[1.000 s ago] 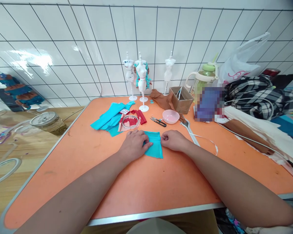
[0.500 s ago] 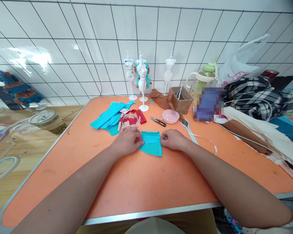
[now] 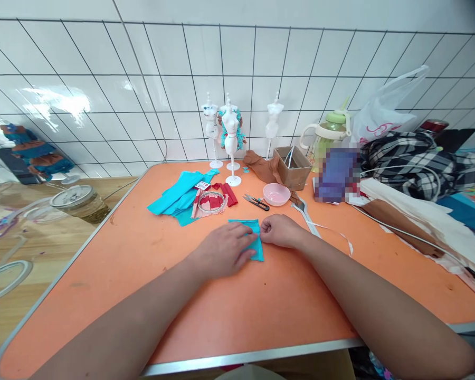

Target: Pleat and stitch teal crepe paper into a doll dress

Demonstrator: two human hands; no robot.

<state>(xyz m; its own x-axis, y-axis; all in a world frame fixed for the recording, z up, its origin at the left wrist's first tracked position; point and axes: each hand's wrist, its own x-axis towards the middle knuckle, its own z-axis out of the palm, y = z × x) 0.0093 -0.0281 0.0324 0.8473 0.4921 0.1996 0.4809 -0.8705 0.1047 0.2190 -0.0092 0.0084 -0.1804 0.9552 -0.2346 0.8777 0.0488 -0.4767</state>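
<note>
A small turquoise cloth piece (image 3: 255, 244) lies on the orange table (image 3: 221, 322), with folds running across its upper part. Spread over its left side is my left hand (image 3: 227, 249), fingers extended and lying on the cloth, hiding much of it. My right hand (image 3: 280, 231) pinches the cloth's right edge between thumb and fingers. Black snips (image 3: 256, 202) rest just beyond the cloth, beside a pink bowl (image 3: 276, 195). Turquoise strips (image 3: 178, 196) and red fabric (image 3: 227, 194) with a metal ring (image 3: 211, 201) on it lie further left.
White mannequins (image 3: 231, 132) stand near the tiled wall. A cardboard box (image 3: 295, 171), brown cloth (image 3: 261, 164), a green-lidded jug (image 3: 328, 132) and plaid fabric (image 3: 407, 158) are at the back right. A glass jar (image 3: 81, 203) stands at the left.
My left hand has let go of the cloth's left edge, moved right and spread flat over it. My right hand stays at the right edge. The view has tilted slightly upward.
</note>
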